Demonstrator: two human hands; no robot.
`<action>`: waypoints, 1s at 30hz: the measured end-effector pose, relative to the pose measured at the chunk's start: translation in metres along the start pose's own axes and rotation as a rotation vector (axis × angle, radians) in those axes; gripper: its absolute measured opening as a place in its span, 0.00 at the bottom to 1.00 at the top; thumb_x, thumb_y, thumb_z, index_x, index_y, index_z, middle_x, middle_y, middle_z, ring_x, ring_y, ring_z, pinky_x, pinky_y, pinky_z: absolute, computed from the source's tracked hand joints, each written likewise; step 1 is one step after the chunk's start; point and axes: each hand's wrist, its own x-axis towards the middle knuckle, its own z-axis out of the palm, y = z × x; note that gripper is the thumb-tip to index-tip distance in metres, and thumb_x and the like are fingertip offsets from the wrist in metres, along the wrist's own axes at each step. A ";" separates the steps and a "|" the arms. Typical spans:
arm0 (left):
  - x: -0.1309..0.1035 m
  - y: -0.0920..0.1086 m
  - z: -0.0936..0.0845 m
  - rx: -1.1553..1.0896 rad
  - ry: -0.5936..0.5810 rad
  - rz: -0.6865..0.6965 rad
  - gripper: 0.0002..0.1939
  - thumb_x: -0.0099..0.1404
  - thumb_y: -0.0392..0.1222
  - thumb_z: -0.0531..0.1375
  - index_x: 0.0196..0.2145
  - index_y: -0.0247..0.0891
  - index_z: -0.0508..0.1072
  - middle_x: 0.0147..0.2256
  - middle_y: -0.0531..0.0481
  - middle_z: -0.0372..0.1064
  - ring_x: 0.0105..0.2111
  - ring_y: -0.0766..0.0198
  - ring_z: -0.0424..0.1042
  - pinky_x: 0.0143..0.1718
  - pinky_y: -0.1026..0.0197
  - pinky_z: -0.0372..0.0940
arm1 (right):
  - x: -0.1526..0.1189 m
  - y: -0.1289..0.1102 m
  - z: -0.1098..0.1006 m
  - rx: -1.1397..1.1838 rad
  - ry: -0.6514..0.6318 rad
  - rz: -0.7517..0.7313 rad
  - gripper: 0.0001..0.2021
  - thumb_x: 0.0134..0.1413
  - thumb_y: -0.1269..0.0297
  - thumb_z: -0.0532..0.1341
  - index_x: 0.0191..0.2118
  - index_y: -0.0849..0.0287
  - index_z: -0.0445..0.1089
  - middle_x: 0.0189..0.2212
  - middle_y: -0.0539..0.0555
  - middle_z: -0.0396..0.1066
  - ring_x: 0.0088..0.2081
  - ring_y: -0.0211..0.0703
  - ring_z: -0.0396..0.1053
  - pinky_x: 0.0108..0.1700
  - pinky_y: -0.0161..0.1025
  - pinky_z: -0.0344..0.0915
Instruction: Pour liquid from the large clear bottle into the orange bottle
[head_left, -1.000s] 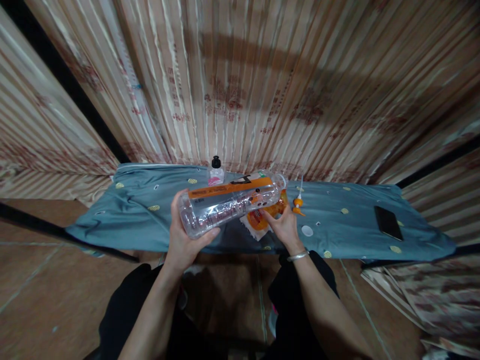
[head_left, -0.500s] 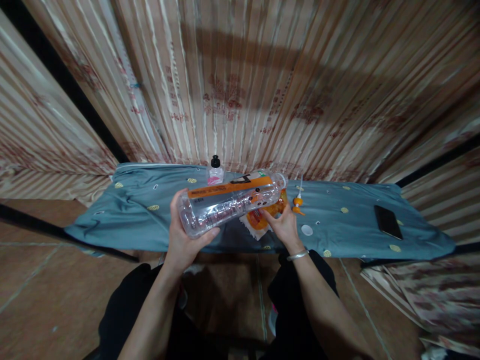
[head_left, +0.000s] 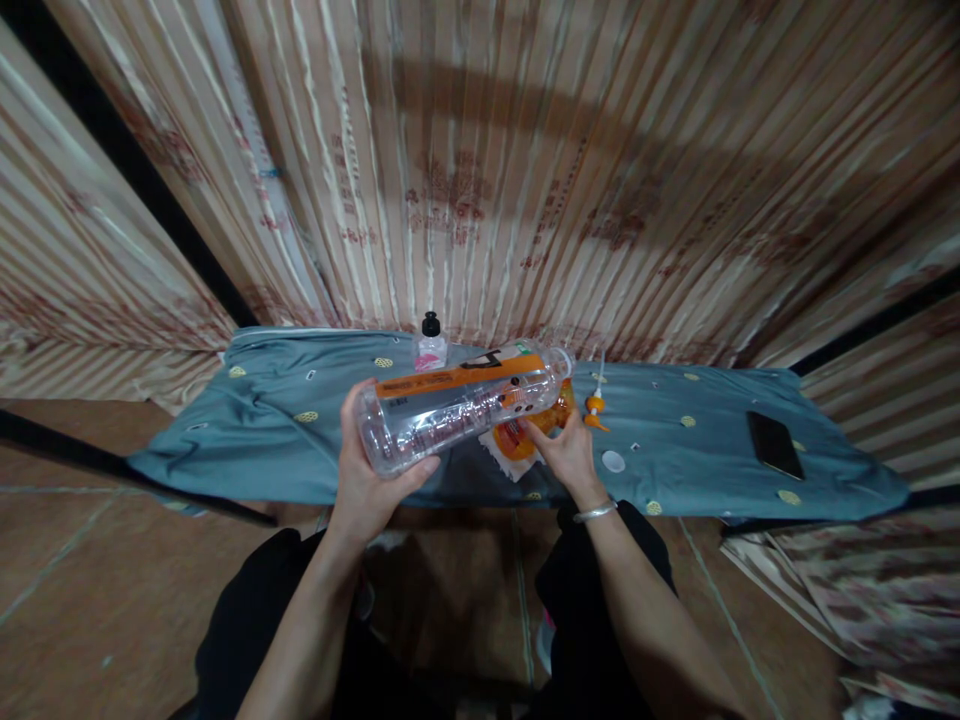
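Note:
My left hand (head_left: 375,475) is wrapped round the base of a large clear plastic bottle (head_left: 450,415) with an orange and grey label. The bottle lies tilted in the air, its neck to the right and higher than its base. Below that neck, my right hand (head_left: 566,450) grips a smaller orange bottle (head_left: 517,440), partly hidden by the clear bottle and my fingers. Whether the two mouths touch I cannot tell. A whitish cloth or paper (head_left: 504,458) lies under the orange bottle. Just right of my right hand rests an orange pump head (head_left: 595,405) with a pale tube.
A small clear bottle with a black cap (head_left: 430,345) stands at the back of the cloth-covered table (head_left: 255,430). A round white cap (head_left: 613,461) lies near the front edge. Farther right is a dark phone (head_left: 775,445). A striped curtain (head_left: 480,180) hangs behind the table.

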 end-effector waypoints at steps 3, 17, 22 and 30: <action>0.000 0.002 0.001 0.001 0.005 -0.001 0.51 0.52 0.64 0.77 0.66 0.42 0.64 0.55 0.41 0.72 0.51 0.49 0.79 0.55 0.47 0.75 | 0.000 -0.001 -0.001 0.000 0.000 -0.003 0.41 0.44 0.28 0.68 0.52 0.58 0.70 0.44 0.67 0.83 0.45 0.68 0.82 0.44 0.55 0.77; 0.001 0.002 0.001 0.005 0.010 -0.028 0.52 0.51 0.65 0.77 0.66 0.43 0.65 0.56 0.40 0.71 0.57 0.43 0.76 0.60 0.43 0.73 | 0.000 -0.007 -0.003 0.016 -0.017 0.027 0.40 0.43 0.30 0.69 0.51 0.58 0.70 0.45 0.69 0.83 0.47 0.70 0.82 0.46 0.58 0.78; 0.001 0.000 0.000 0.014 0.004 -0.003 0.52 0.52 0.64 0.78 0.66 0.43 0.64 0.56 0.40 0.71 0.55 0.44 0.77 0.60 0.43 0.72 | 0.000 -0.009 -0.004 0.013 -0.039 0.044 0.40 0.42 0.30 0.69 0.51 0.59 0.70 0.44 0.69 0.83 0.46 0.70 0.82 0.45 0.58 0.78; 0.001 0.002 -0.001 0.011 0.006 -0.014 0.51 0.51 0.64 0.78 0.65 0.43 0.65 0.56 0.40 0.71 0.53 0.46 0.78 0.57 0.44 0.73 | 0.000 -0.006 -0.002 0.002 -0.021 0.024 0.39 0.43 0.28 0.68 0.50 0.56 0.69 0.42 0.66 0.83 0.44 0.69 0.82 0.43 0.56 0.77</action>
